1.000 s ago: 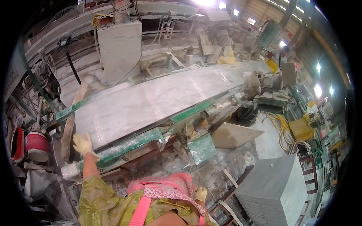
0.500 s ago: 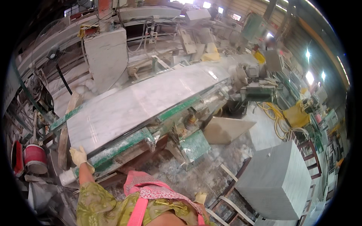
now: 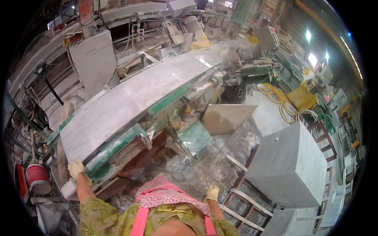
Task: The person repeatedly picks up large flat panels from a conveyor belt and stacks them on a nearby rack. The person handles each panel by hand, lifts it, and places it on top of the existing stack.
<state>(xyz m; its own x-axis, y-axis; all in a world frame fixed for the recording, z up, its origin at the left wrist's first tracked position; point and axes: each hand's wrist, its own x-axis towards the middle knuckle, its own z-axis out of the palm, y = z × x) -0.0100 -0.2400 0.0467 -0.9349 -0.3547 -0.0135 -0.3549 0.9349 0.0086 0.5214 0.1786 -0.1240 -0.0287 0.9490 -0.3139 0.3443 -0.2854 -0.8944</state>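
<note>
1. Long, polished, grey-veined white slab (image 3: pixel 134 94) lies along the dusty green frame (image 3: pixel 118 147); uneven pushing could skew it, chipping its brittle edge.
2. Left gloved hand (image 3: pixel 76 169) meets its near-left corner; whether it grips, I cannot tell.
3. Right gloved hand (image 3: pixel 212 192) hangs apart, its closure unclear.

Left hand (image 3: pixel 77 170) at pale slab (image 3: pixel 136 96), right hand (image 3: pixel 212 193) apart

Looks like a stone-working workshop, factory-hall type; long pale slab (image 3: pixel 138 98) lies on green frame (image 3: pixel 114 151); thick stack (image 3: pixel 279 161) of stone sheets stands at right; ribbed motor (image 3: pixel 193 24), fan (image 3: pixel 39 69) and yellow hose (image 3: pixel 277 100) sit around; floor (image 3: pixel 193 171) is grimy with whitish patches; bright lamps (image 3: pixel 308 35) shine high up.
</note>
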